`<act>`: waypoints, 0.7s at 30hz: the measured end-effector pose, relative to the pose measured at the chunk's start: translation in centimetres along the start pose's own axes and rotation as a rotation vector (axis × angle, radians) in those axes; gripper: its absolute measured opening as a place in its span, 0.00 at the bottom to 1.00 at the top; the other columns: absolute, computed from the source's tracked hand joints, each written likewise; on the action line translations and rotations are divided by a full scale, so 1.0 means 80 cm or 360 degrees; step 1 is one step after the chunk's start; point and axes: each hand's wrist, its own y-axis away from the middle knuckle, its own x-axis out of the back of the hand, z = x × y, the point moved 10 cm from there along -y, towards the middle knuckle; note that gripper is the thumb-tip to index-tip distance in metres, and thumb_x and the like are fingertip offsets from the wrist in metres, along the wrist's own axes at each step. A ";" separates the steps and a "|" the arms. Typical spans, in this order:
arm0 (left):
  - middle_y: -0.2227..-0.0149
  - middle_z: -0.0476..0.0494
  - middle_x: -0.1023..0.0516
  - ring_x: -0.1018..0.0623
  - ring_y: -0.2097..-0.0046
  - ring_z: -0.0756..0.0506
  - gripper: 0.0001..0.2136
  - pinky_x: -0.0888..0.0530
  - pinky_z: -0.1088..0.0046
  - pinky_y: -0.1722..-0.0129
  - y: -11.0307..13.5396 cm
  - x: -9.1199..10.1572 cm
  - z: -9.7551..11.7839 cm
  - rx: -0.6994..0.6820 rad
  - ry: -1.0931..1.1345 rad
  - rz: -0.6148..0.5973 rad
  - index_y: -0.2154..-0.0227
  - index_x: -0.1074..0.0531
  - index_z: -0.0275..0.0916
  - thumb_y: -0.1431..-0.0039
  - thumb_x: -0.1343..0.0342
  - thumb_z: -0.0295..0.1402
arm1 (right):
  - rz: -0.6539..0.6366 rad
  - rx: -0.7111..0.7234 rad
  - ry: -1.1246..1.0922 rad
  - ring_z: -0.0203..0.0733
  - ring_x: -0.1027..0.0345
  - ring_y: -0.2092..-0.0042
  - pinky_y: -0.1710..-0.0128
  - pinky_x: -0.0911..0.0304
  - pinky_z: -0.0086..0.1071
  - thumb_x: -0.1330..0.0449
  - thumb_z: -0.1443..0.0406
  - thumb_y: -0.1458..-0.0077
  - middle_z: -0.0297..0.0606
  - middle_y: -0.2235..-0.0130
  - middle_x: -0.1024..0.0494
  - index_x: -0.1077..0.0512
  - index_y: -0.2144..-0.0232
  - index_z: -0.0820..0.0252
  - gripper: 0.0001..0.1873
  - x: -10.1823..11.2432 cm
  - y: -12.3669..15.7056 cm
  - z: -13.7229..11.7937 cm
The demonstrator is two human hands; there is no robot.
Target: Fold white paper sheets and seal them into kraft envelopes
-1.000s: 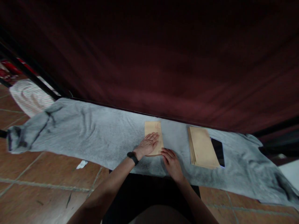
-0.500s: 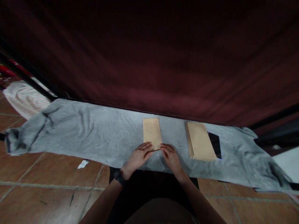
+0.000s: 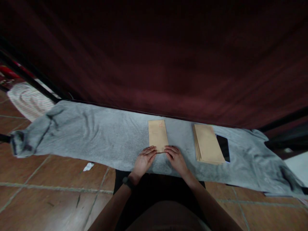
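A single brown envelope (image 3: 158,134) lies flat on a grey towel (image 3: 101,138) spread over the tiled floor. My left hand (image 3: 143,160) rests with its fingers stretched out at the envelope's near left corner. My right hand (image 3: 175,158) lies the same way at the near right corner, fingertips touching the near edge. Both hands are flat on the towel and hold nothing. A black watch sits on my left wrist.
A stack of brown envelopes (image 3: 208,143) lies to the right on the towel, with a dark phone (image 3: 223,147) beside it. A dark red curtain (image 3: 154,64) hangs behind. A scrap of white paper (image 3: 88,166) lies on the brown tiles.
My left hand slid back off the top of the envelope to its near edge. My right hand stayed at the near right corner. The view shifted slightly.
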 end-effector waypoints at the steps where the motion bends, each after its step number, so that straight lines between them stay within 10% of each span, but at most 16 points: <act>1: 0.42 0.43 0.21 0.25 0.38 0.44 0.15 0.28 0.58 0.36 0.000 0.000 -0.001 0.0014 -0.0001 0.0026 0.49 0.22 0.42 0.27 0.52 0.37 | 0.0010 -0.0022 -0.0008 0.46 0.26 0.46 0.42 0.33 0.46 0.43 0.69 0.34 0.39 0.49 0.19 0.21 0.56 0.52 0.12 -0.001 -0.004 0.003; 13: 0.44 0.43 0.20 0.23 0.41 0.43 0.15 0.26 0.58 0.39 0.000 0.000 -0.003 0.0107 -0.0030 0.0094 0.48 0.22 0.43 0.26 0.54 0.36 | 0.0016 -0.0149 0.0263 0.47 0.28 0.50 0.46 0.35 0.43 0.47 0.67 0.31 0.39 0.54 0.21 0.25 0.59 0.52 0.10 -0.012 -0.012 0.005; 21: 0.39 0.42 0.24 0.27 0.36 0.42 0.18 0.28 0.55 0.36 0.007 -0.011 0.004 -0.0009 -0.0162 -0.0046 0.43 0.25 0.43 0.29 0.54 0.29 | -0.0055 0.0100 0.0215 0.48 0.35 0.36 0.32 0.42 0.49 0.47 0.68 0.32 0.43 0.37 0.27 0.31 0.38 0.56 0.22 -0.040 0.009 -0.063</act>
